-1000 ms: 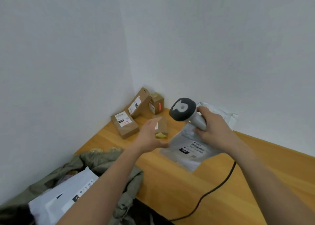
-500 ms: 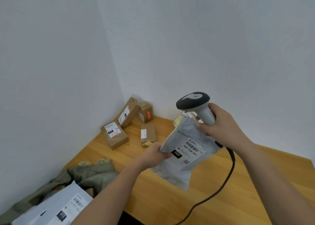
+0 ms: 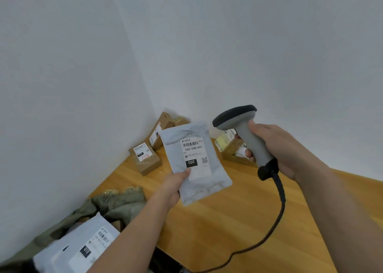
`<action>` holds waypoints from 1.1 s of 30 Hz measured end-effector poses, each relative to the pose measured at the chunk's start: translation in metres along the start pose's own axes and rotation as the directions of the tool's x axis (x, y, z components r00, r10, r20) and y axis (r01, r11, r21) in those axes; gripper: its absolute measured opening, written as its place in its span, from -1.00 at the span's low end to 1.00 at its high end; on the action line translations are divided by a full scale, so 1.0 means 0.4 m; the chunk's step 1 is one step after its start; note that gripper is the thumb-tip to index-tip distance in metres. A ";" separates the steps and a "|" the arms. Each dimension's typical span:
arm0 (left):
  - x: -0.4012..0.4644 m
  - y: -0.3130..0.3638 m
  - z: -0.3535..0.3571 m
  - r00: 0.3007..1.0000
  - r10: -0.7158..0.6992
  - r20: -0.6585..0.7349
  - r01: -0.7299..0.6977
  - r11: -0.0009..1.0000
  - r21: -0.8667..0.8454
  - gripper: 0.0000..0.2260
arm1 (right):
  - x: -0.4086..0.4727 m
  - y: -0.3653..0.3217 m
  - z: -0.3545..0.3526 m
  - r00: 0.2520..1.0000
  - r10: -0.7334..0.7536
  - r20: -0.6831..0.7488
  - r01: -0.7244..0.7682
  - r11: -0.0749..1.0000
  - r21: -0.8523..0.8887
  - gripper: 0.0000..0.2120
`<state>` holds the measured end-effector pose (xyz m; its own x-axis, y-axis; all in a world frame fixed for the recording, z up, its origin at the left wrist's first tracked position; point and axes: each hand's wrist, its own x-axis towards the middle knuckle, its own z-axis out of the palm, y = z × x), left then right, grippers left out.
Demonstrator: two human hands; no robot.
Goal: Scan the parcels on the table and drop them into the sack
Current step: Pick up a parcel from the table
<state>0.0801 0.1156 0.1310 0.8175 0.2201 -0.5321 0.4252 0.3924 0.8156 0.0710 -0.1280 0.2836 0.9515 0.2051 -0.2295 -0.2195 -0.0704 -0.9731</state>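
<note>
Left hand (image 3: 173,186) pinching grey mailer (image 3: 195,163) upright, right hand (image 3: 275,148) gripping barcode scanner (image 3: 242,127); aiming beam squarely at barcode label (image 3: 191,144), keeping mailer flat.

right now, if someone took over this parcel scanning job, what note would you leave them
Left hand holds the grey mailer up, label facing the camera.
Right hand grips the scanner, head beside the mailer's top.
Sack sits at the table's left edge with a white mailer already inside.
Left to do: scan and drop this mailer, then the brown boxes in the corner and the parcel behind the scanner.
</note>
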 end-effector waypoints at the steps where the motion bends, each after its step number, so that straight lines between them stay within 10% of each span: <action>1: 0.001 0.001 0.000 1.000 -0.009 -0.013 0.009 1.000 -0.005 -0.72 | -0.007 -0.011 0.001 1.000 -0.015 0.018 0.015 1.000 0.001 -0.61; 22: 0.011 0.004 -0.030 0.988 -0.024 -0.155 0.023 1.000 -0.006 -0.74 | -0.111 -0.080 -0.010 0.993 -0.115 -0.005 0.115 0.993 0.021 -0.64; 33: -0.055 -0.042 -0.418 0.798 -0.013 -0.603 0.025 1.000 0.011 -0.73 | -0.037 -0.003 0.220 0.989 0.049 0.140 -0.041 0.997 -0.062 -0.60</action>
<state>-0.0101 0.2533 0.0911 0.4126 0.7086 -0.5725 0.4499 0.3880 0.8044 0.0384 -0.0451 0.2863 0.8999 0.3361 -0.2777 -0.2444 -0.1387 -0.9597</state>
